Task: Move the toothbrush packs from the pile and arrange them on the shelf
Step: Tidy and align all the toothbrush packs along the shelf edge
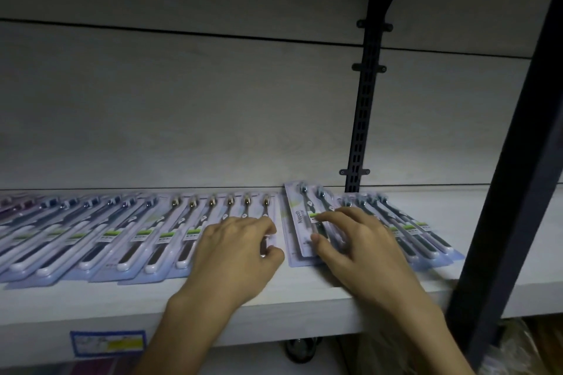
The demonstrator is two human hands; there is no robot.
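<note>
Several toothbrush packs (pixel 128 237) lie side by side, overlapping, in a row along the white shelf (pixel 304 298). My left hand (pixel 234 253) rests on the right end of that row, its thumb and fingers curled round the edge of the last pack (pixel 272 222). My right hand (pixel 356 243) lies on a tilted pack (pixel 300 219) printed "Niepoth", fingers spread over it and thumb pressing its face. More overlapping packs (pixel 426 234) fan out to the right, partly under my right hand.
A black slotted upright (pixel 364 106) runs up the grey back panel. A thick black post (pixel 511 192) stands at the front right. A blue price label (pixel 108 342) sits on the shelf's front edge. Dim goods show below the shelf.
</note>
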